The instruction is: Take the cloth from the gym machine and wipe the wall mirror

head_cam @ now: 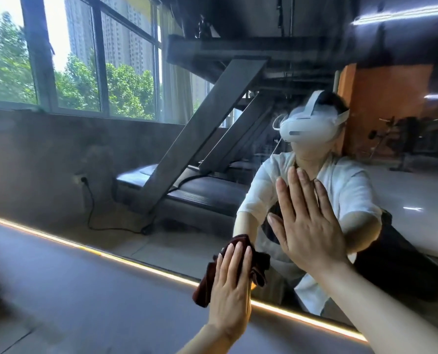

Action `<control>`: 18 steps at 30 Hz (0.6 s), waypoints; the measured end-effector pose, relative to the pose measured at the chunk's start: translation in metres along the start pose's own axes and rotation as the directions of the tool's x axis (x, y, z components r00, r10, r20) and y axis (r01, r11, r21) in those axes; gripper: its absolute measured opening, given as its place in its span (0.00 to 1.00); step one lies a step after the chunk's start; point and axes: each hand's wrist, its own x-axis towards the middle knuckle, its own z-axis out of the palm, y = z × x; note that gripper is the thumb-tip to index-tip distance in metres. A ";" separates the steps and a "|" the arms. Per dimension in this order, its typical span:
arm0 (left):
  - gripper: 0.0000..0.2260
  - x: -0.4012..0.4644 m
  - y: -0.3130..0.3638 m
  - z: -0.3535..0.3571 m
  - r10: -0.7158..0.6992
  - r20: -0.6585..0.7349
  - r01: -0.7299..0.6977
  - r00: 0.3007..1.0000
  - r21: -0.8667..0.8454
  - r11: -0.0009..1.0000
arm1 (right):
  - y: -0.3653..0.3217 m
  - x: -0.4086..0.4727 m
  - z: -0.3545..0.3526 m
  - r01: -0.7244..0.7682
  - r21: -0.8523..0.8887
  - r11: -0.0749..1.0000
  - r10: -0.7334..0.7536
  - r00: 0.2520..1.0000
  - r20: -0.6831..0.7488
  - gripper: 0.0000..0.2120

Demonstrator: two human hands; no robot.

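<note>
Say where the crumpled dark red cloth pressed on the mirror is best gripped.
Probably the loose bunched fold on the right of the dark red cloth, pinched from the right side. It sticks out past the flat left hand pressing the cloth's middle against the wall mirror, so that part is free.

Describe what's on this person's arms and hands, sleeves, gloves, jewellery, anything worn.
Both forearms are bare, and neither the left hand nor the right hand wears a glove, ring or watch that shows. The mirror reflection shows short white sleeves ending above the elbow.
</note>
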 end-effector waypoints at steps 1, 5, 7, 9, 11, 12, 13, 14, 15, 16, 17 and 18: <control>0.35 0.009 -0.001 -0.002 0.006 -0.007 -0.006 1.000 -0.005 1.000 | 0.000 0.000 0.000 0.005 -0.003 1.000 -0.005 1.000 0.009 0.31; 0.37 0.102 -0.006 -0.034 0.082 -0.103 -0.089 0.991 -0.070 0.994 | 0.000 0.000 -0.008 0.004 0.036 0.999 -0.006 0.999 0.051 0.31; 0.30 0.178 -0.006 -0.058 0.087 -0.177 -0.106 0.980 -0.105 0.989 | 0.007 0.006 -0.018 0.022 0.115 0.993 -0.026 0.999 0.028 0.29; 0.24 0.254 0.002 -0.080 0.071 -0.239 -0.107 0.968 -0.139 0.984 | 0.022 0.027 -0.030 0.039 0.193 0.980 -0.032 0.999 -0.038 0.28; 0.23 0.303 0.016 -0.091 0.035 -0.297 -0.087 0.954 -0.165 0.983 | 0.043 0.056 -0.039 -0.005 0.200 0.980 0.037 0.986 -0.160 0.26; 0.22 0.313 0.023 -0.091 0.023 -0.333 -0.082 0.943 -0.167 0.982 | 0.053 0.069 -0.041 -0.048 0.184 0.982 0.085 0.976 -0.201 0.26; 0.22 0.313 0.029 -0.088 0.019 -0.367 -0.084 0.930 -0.163 0.983 | 0.061 0.078 -0.041 -0.095 0.160 0.983 0.129 0.967 -0.218 0.26; 0.22 0.307 0.032 -0.082 0.026 -0.387 -0.092 0.922 -0.153 0.984 | 0.066 0.082 -0.040 -0.136 0.130 0.982 0.161 0.964 -0.212 0.27; 0.21 0.294 0.032 -0.076 0.045 -0.389 -0.108 0.920 -0.142 0.984 | 0.067 0.082 -0.036 -0.159 0.092 0.983 0.175 0.966 -0.190 0.28; 0.21 0.277 0.031 -0.069 0.069 -0.383 -0.128 0.921 -0.130 0.983 | 0.066 0.077 -0.032 -0.161 0.051 0.986 0.167 0.973 -0.161 0.28; 0.21 0.257 0.029 -0.062 0.086 -0.372 -0.141 0.924 -0.121 0.983 | 0.062 0.069 -0.028 -0.147 0.012 0.989 0.147 0.980 -0.133 0.29; 0.21 0.236 0.026 -0.054 0.093 -0.361 -0.143 0.928 -0.113 0.983 | 0.058 0.060 -0.025 -0.131 -0.014 0.991 0.129 0.986 -0.109 0.31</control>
